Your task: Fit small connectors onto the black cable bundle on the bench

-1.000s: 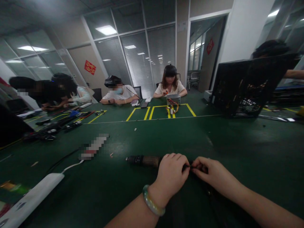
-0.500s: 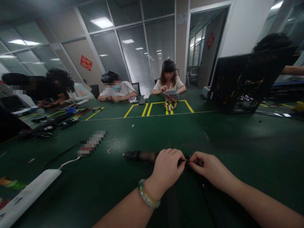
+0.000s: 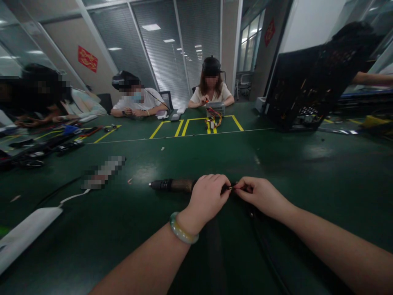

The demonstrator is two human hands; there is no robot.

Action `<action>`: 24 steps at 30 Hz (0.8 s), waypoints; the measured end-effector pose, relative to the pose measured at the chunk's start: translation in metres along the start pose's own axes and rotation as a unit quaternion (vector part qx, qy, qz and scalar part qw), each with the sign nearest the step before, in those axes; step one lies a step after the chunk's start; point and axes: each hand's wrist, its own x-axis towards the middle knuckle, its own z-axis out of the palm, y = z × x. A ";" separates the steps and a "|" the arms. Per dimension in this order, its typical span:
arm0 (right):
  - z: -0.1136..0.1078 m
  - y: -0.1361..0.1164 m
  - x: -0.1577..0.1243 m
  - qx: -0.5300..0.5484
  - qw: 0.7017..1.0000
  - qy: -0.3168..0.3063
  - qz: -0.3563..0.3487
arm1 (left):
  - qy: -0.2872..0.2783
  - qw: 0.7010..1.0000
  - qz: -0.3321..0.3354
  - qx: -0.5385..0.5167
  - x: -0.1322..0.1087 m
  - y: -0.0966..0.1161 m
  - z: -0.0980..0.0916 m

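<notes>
1. Between the fingertips of the left hand and right hand sits a small part with a metallic glint; each thumb and forefinger seems to pinch it.
2. At those fingertips, the work looks unfinished: the part is not yet set down, and its detail is too tiny to judge what is left.
3. Just left of the left fingers, a tool lies on the dark green tabletop: cylindrical, brownish barrel, black collar, narrow bright tip, rear end hidden.
4. Below the right fingers, a smooth black cable curves away.
</notes>
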 end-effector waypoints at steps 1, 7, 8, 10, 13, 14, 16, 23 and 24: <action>0.000 0.000 0.000 -0.005 1.000 0.001 0.000 | -0.001 1.000 -0.001 0.001 0.000 0.000 0.000; -0.001 -0.001 0.000 -0.013 1.000 0.003 -0.004 | -0.008 1.000 0.005 0.010 0.000 -0.001 0.000; -0.001 -0.001 0.000 -0.013 1.000 0.003 -0.005 | -0.009 1.000 0.006 0.013 0.000 -0.001 0.000; -0.001 0.000 0.000 -0.014 1.000 0.003 -0.007 | -0.012 1.000 0.009 0.017 0.000 -0.001 0.000; -0.001 -0.001 0.000 -0.014 1.000 0.002 -0.004 | -0.017 1.000 0.017 0.018 0.000 0.000 -0.001; -0.001 -0.001 0.000 -0.013 1.000 0.001 -0.001 | -0.018 0.999 0.019 0.018 0.000 0.001 -0.001; -0.001 -0.002 0.000 -0.011 1.000 0.000 0.006 | -0.017 1.000 0.017 0.019 0.000 0.001 -0.002; -0.001 -0.002 0.001 0.006 1.000 -0.006 0.008 | -0.022 0.999 0.018 0.016 0.000 0.002 -0.003; 0.000 -0.002 0.001 0.011 1.000 -0.006 0.002 | -0.022 0.999 0.020 0.016 0.000 0.002 -0.003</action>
